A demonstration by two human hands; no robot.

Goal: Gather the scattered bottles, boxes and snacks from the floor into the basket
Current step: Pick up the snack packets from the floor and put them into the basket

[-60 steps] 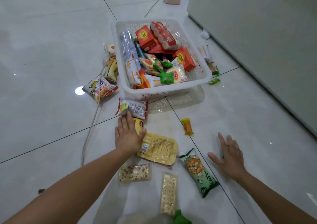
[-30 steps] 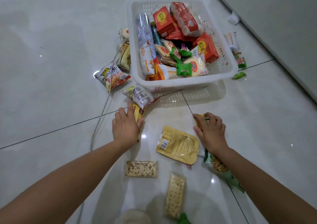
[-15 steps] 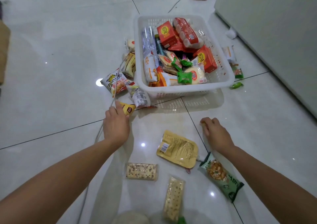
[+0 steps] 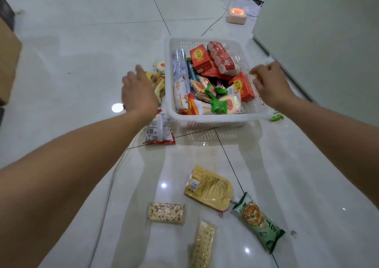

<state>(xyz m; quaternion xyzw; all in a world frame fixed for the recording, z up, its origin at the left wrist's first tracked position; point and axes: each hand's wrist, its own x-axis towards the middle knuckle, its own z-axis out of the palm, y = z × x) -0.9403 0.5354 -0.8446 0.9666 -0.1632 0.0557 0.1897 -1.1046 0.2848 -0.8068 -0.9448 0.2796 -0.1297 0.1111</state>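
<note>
R grip (image 4: 270,87) is curled tight round a small yellowish snack (image 4: 253,76), hovering over the right rim of the white basket (image 4: 213,122). L grip (image 4: 139,95) reaches fwd above the yellow packs (image 4: 161,89) lying just left of the basket. A yellow packet (image 4: 152,77) sits at its thumb side, but w/ the blur I can't tell if it's pinched or just lying underneath. Basket sits on the floor (image 4: 61,62), holding red boxes (image 4: 200,59), a round cake pack (image 4: 232,103) and green candies (image 4: 219,106).

On the floor nearer me:
- silver-red packet (image 4: 159,130) at the basket's front-left corner
- yellow pouch (image 4: 209,187)
- green snack bag (image 4: 258,222) just beside the pouch
- 2 cracker packs (image 4: 166,213)

A green candy (image 4: 276,117) lies just right of the basket.
</note>
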